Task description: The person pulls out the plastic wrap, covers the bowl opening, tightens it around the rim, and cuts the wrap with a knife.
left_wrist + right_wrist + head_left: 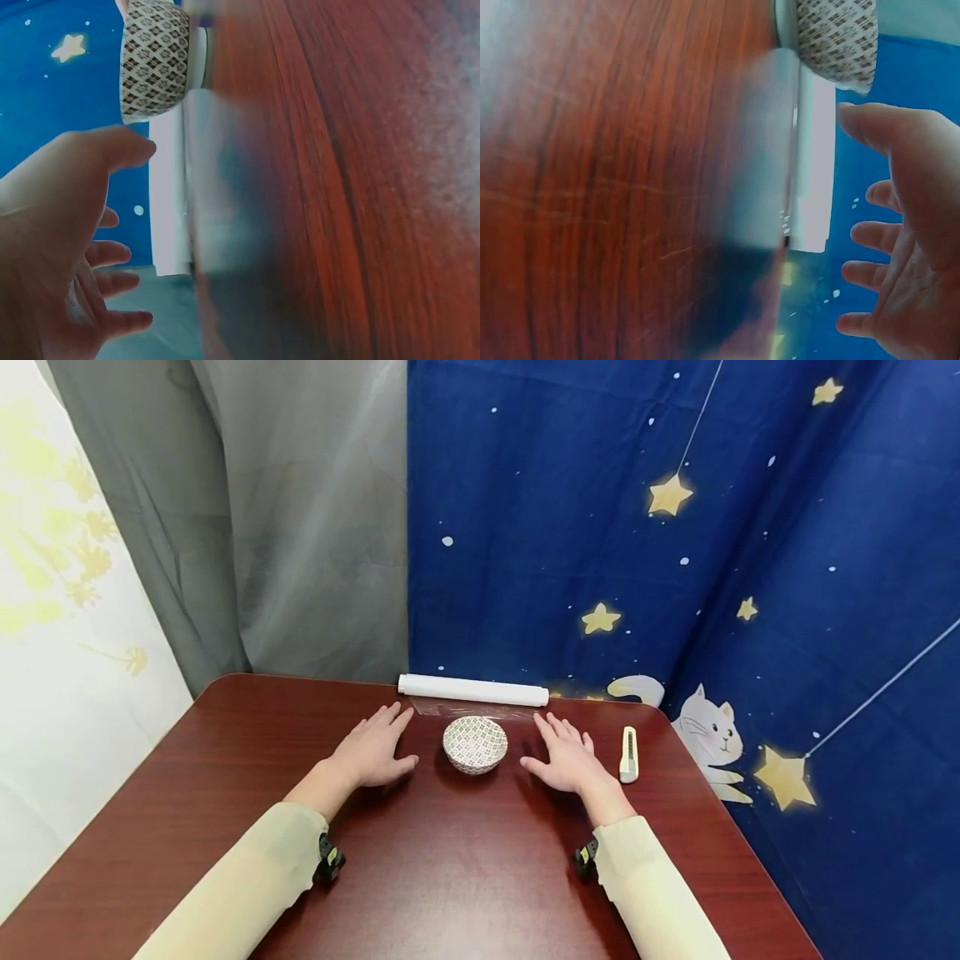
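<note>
A small patterned bowl [475, 744] stands upright on the table between the two hands. To its left my left hand [377, 749] is spread with nothing in its grasp, thumb pointing at the bowl. My right hand [564, 753] mirrors it on the other side, fingers apart and holding nothing. Behind the bowl lies a white roll of plastic wrap [473, 690], with a clear strip of film [442, 707] drawn out toward the bowl. In both wrist views the bowl [155, 60] shows just beyond the thumb, a gap between them.
A white utility knife [629, 755] lies on the dark red table [450, 860], right of the right hand. The roll sits along the table's far edge, before a grey curtain [322, 527] and a blue starry curtain [540, 527].
</note>
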Available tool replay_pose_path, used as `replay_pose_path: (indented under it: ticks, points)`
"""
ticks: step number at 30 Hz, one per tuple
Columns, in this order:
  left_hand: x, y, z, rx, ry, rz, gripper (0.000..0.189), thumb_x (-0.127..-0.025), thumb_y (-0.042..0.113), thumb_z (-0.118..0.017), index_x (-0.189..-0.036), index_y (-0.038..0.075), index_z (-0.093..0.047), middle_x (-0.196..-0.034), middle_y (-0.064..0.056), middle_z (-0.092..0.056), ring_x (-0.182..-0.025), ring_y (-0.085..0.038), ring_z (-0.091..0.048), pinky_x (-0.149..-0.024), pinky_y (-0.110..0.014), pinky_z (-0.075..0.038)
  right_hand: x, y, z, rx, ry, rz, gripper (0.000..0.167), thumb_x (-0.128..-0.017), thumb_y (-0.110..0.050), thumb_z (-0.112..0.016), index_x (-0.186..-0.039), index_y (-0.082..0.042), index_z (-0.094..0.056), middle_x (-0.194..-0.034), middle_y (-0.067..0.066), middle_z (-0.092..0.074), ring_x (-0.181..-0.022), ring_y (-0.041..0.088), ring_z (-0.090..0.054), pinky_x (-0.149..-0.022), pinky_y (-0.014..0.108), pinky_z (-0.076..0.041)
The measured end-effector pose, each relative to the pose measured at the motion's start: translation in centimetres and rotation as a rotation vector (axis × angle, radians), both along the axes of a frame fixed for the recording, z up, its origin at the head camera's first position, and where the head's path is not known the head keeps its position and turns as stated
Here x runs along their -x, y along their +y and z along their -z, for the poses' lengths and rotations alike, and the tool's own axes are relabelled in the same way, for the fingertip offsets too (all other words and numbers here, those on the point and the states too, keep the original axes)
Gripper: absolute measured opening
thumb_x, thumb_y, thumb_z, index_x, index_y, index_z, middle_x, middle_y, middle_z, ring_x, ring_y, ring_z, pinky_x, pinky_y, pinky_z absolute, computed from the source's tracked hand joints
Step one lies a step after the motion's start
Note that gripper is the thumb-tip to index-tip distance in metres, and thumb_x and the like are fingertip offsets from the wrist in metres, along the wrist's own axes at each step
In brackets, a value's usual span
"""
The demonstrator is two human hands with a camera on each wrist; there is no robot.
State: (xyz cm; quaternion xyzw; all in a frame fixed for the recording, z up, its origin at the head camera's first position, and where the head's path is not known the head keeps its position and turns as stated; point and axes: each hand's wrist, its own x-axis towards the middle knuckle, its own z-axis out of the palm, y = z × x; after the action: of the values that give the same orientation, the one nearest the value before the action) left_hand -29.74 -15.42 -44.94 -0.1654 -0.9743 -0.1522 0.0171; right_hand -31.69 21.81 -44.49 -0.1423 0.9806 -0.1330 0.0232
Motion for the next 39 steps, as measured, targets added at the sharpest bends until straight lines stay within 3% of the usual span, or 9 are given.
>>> replay_pose_path:
  ticks: [7, 11, 16, 19, 22, 23, 28, 34, 39]
  points:
    - [2.4, 0.4, 1.0, 0.001, -0.029, -0.016, 0.071, -0.107, 0.034, -0.065, -0.166, -0.001, -0.043, -0.173, -0.028, -0.04, -0.161, -0.046, -0.04, -0.127, -0.066, -0.038, 2.2, 0.1, 1.3, 0.002, -0.014, 0.0, 0.081, -0.108, -0.046, -0.064, -0.173, -0.01, -0.032, -0.179, 0.022, -0.03, -0.165, 0.049, -0.029, -0.129, 0.075, -0.025]
    - [3.9, 0.8, 2.2, -0.002, -0.028, -0.019, 0.067, -0.108, 0.033, -0.062, -0.164, -0.001, -0.045, -0.171, -0.028, -0.042, -0.159, -0.044, -0.043, -0.123, -0.067, -0.042, 3.1, -0.3, 2.1, 0.016, -0.02, 0.004, 0.076, -0.109, -0.043, -0.061, -0.172, -0.009, -0.035, -0.179, 0.022, -0.031, -0.165, 0.048, -0.03, -0.128, 0.073, -0.028]
    - [5.7, 1.6, 2.8, -0.011, -0.052, -0.028, 0.066, -0.108, 0.033, -0.061, -0.164, 0.001, -0.046, -0.172, -0.027, -0.042, -0.159, -0.044, -0.043, -0.123, -0.067, -0.042, 4.3, -0.9, 2.6, 0.017, -0.027, 0.0, 0.07, -0.111, -0.039, -0.059, -0.171, -0.01, -0.037, -0.179, 0.021, -0.032, -0.165, 0.046, -0.031, -0.128, 0.072, -0.03]
    - [7.6, 1.7, 4.2, -0.007, -0.054, -0.02, 0.066, -0.108, 0.034, -0.061, -0.164, 0.003, -0.047, -0.173, -0.025, -0.042, -0.159, -0.043, -0.043, -0.122, -0.065, -0.044, 4.9, -1.2, 2.4, -0.006, -0.05, 0.004, 0.069, -0.111, -0.037, -0.058, -0.171, -0.01, -0.037, -0.179, 0.021, -0.031, -0.165, 0.046, -0.031, -0.127, 0.071, -0.031]
    - [8.6, 1.9, 5.1, 0.037, -0.063, -0.013, 0.065, -0.109, 0.033, -0.059, -0.165, 0.002, -0.045, -0.174, -0.024, -0.039, -0.161, -0.042, -0.041, -0.124, -0.063, -0.043, 5.5, -1.6, 2.2, -0.028, -0.079, 0.006, 0.068, -0.112, -0.034, -0.058, -0.172, -0.011, -0.036, -0.18, 0.02, -0.029, -0.165, 0.048, -0.029, -0.126, 0.072, -0.031]
    - [8.8, 2.0, 5.1, 0.052, -0.078, -0.014, 0.065, -0.11, 0.032, -0.057, -0.166, 0.003, -0.043, -0.175, -0.023, -0.038, -0.162, -0.042, -0.039, -0.126, -0.063, -0.041, 5.7, -1.7, 2.1, -0.037, -0.087, 0.007, 0.067, -0.112, -0.033, -0.058, -0.172, -0.011, -0.036, -0.18, 0.02, -0.029, -0.165, 0.048, -0.029, -0.126, 0.072, -0.031]
    - [7.3, 2.9, 2.6, 0.119, -0.182, -0.034, 0.063, -0.115, 0.025, -0.047, -0.172, 0.003, -0.032, -0.181, -0.02, -0.026, -0.168, -0.042, -0.026, -0.135, -0.063, -0.026, 6.4, -2.3, 1.9, -0.064, -0.153, 0.04, 0.067, -0.114, -0.031, -0.054, -0.174, -0.015, -0.031, -0.183, 0.014, -0.024, -0.167, 0.047, -0.024, -0.131, 0.071, -0.023]
    - [7.0, 3.0, 2.7, 0.168, -0.175, -0.029, 0.057, -0.117, 0.024, -0.041, -0.169, 0.003, -0.038, -0.179, -0.019, -0.032, -0.167, -0.042, -0.028, -0.135, -0.062, -0.025, 6.6, -2.6, 2.1, -0.102, -0.148, 0.047, 0.062, -0.114, -0.033, -0.052, -0.171, -0.012, -0.039, -0.18, 0.013, -0.034, -0.166, 0.044, -0.028, -0.13, 0.069, -0.026]
    - [7.4, 2.8, 2.9, 0.175, -0.124, -0.008, 0.05, -0.115, 0.019, -0.046, -0.162, 0.004, -0.052, -0.172, -0.019, -0.046, -0.161, -0.042, -0.041, -0.131, -0.061, -0.034, 7.1, -2.4, 2.3, -0.112, -0.098, 0.023, 0.054, -0.113, -0.027, -0.056, -0.163, -0.009, -0.052, -0.172, 0.016, -0.047, -0.159, 0.045, -0.039, -0.124, 0.068, -0.034]
